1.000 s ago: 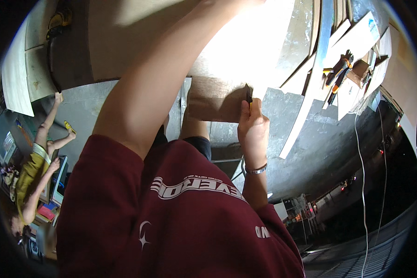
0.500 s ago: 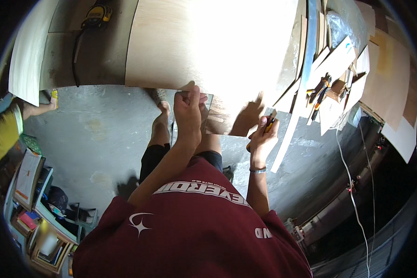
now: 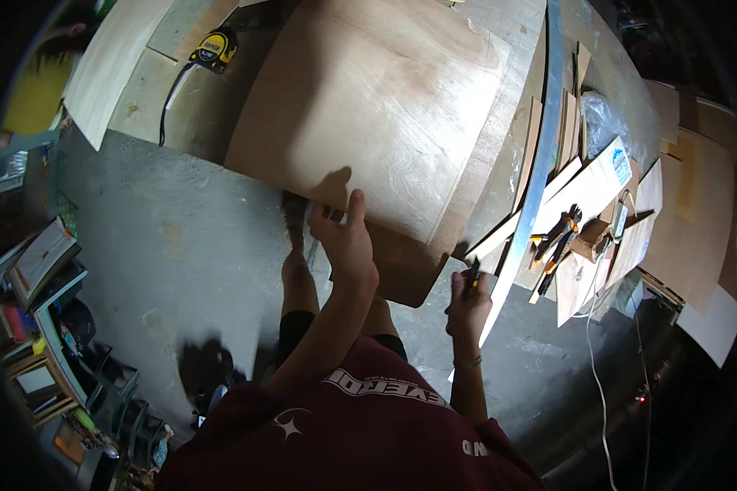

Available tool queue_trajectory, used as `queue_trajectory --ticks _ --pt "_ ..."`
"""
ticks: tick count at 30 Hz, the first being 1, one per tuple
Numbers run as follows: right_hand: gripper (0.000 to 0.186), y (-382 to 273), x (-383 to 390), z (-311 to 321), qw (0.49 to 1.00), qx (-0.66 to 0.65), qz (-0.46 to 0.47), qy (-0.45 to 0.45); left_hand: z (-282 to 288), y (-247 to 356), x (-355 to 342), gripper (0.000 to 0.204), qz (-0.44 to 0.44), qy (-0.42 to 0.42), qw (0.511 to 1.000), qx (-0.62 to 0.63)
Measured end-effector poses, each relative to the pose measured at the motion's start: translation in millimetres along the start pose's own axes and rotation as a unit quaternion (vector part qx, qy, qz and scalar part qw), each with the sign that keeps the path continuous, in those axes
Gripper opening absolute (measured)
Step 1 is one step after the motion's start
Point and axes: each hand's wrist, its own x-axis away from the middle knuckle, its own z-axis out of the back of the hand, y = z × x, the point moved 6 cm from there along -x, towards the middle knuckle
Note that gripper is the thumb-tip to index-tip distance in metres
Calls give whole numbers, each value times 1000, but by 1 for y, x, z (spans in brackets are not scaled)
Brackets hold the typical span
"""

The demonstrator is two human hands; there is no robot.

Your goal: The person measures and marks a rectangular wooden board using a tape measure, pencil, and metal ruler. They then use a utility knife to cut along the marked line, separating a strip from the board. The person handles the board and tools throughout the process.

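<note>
A thin plywood sheet (image 3: pixel 368 123) lies on the work table, its near edge toward me. My left hand (image 3: pixel 345 245) grips that edge, thumb on top and the other fingers curled at the rim, partly hidden. A darker brown board (image 3: pixel 401 266) juts out from beneath the sheet past the table's edge, between my hands. My right hand (image 3: pixel 468 307) is closed around a utility knife (image 3: pixel 472 277) with a black and yellow body, held upright just right of the dark board's corner and apart from the plywood.
A tape measure (image 3: pixel 214 51) sits at the table's far left. To the right run a long metal straightedge (image 3: pixel 546 135), wood strips, pliers (image 3: pixel 558 241) and offcuts (image 3: pixel 577 286). A white cable (image 3: pixel 595 368) hangs at right. Shelves (image 3: pixel 57 344) stand at lower left.
The view has turned, so the sheet and table look tilted and less glaring. My right hand with the knife sits lower in the picture; my left hand still holds the sheet's edge.
</note>
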Motion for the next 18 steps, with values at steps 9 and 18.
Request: queue_trajectory --ticks 9,18 --pt "21 -18 -20 19 977 -211 21 -19 -10 13 2 60 29 84 994 65" --pt "19 -13 -3 26 969 -245 7 9 85 15 -2 65 -86 -47 995 -35"
